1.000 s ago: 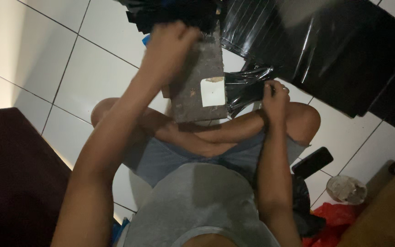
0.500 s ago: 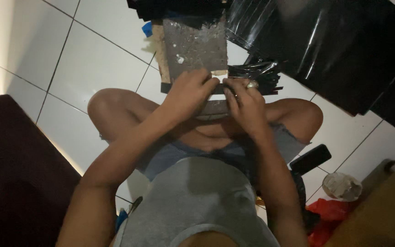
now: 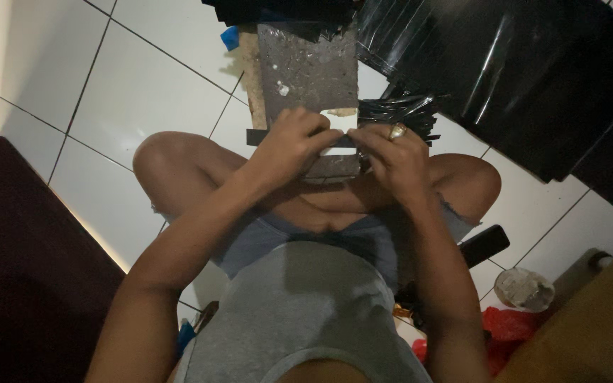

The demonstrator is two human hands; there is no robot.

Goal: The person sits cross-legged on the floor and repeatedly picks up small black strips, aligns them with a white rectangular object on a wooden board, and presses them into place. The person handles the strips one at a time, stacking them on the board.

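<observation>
1. Currently, the person sits cross-legged on the white tiled floor (image 3: 143, 85), a grey, rough rectangular slab (image 3: 306, 64) lying just ahead of the knees.
2. A thin black flat strip (image 3: 258, 137) lies crosswise on the slab's near end, long axis left to right, over a small white card (image 3: 342, 120).
3. Left hand (image 3: 294, 142): grip closed on the strip toward its left end.
4. Right hand (image 3: 391, 152): grip pinched at the strip's right part, a ring showing; both hands equally near.
5. Glossy black plastic sheets (image 3: 533, 64) lie to the right.
</observation>
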